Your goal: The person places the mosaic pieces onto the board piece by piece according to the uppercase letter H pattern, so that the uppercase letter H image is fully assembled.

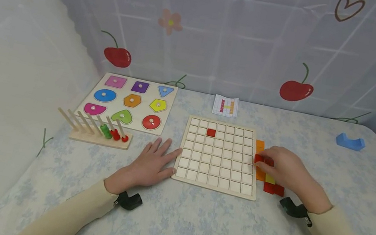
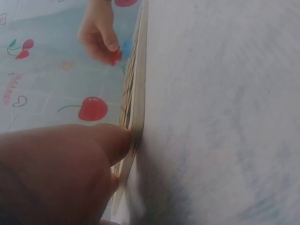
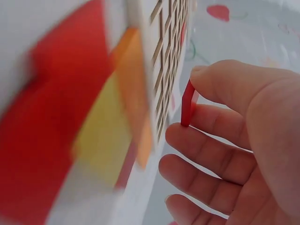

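Clock face: you are facing the middle of the grid board, with twelve pointing straight away from you.
Sleeves: your two cream sleeves (image 1: 69, 214) are reaching in from seven and five, with a black wrist device (image 1: 129, 201) sitting at each cuff.
Left hand: between eight and nine, your left hand (image 1: 149, 165) is lying relaxed, fingers spread and holding nothing, its thumb and index finger touching the board's edge.
Grid board: the pale wooden grid board (image 1: 216, 160) is lying flat before you, with one placed red square (image 1: 211, 132) sitting toward eleven.
Right hand: at three, your right hand (image 1: 289, 171) is pinching a red tile (image 3: 187, 104) between thumb and fingers, raised near the board's right edge.
Loose tiles: red, yellow and orange loose tiles (image 1: 273, 189) are lying under and around that hand, from three to four.
Bead rack: at nine, a wooden bead rack (image 1: 100, 140) is carrying green and red beads on its pegs.
Shape puzzle: at ten, a shape puzzle (image 1: 141, 113) is showing nine coloured pieces with knobs.
Blue holder: at two, a notched blue holder (image 1: 350, 142) is standing alone.
Pattern card: at twelve, a small pattern card (image 1: 225, 106) is lying beyond the board.
Backdrop: farthest, a curtain (image 1: 218, 51) with cherries, hearts and flowers is hanging.
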`<control>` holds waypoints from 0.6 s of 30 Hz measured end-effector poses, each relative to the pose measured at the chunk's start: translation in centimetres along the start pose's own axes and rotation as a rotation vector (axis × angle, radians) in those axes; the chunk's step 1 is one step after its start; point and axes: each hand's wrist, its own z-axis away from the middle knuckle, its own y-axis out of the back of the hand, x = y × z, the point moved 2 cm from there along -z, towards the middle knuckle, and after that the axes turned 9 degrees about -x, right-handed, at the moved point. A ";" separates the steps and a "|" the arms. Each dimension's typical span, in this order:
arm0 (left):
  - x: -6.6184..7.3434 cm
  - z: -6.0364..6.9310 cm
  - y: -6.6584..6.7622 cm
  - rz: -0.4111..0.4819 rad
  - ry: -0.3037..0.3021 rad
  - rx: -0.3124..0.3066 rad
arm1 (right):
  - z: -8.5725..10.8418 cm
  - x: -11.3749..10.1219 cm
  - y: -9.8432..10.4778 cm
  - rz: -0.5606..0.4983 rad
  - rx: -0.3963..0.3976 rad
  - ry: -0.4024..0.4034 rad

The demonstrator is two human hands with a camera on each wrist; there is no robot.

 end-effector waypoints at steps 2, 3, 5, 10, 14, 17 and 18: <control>0.0 0.0 0.0 0.003 -0.003 0.001 | -1.2 -0.7 0.2 0.005 -0.005 0.025; 0.0 0.0 -0.1 0.006 -0.004 0.001 | -1.8 -1.1 0.2 0.006 -0.009 0.035; 0.1 0.0 -0.1 0.006 -0.006 0.000 | -3.0 -1.8 0.2 0.004 -0.019 0.053; 0.3 0.0 -0.1 0.004 -0.011 0.001 | -5.7 -3.3 -0.1 0.005 -0.031 0.077; 0.4 0.0 0.0 0.001 -0.011 0.000 | -7.3 -4.3 -0.4 0.001 -0.023 0.132; 0.4 0.0 0.1 -0.001 -0.006 -0.003 | -8.3 -5.1 -0.7 -0.020 -0.024 0.160; 0.4 0.0 0.1 0.000 -0.004 -0.004 | -8.6 -5.4 -0.8 -0.025 -0.029 0.160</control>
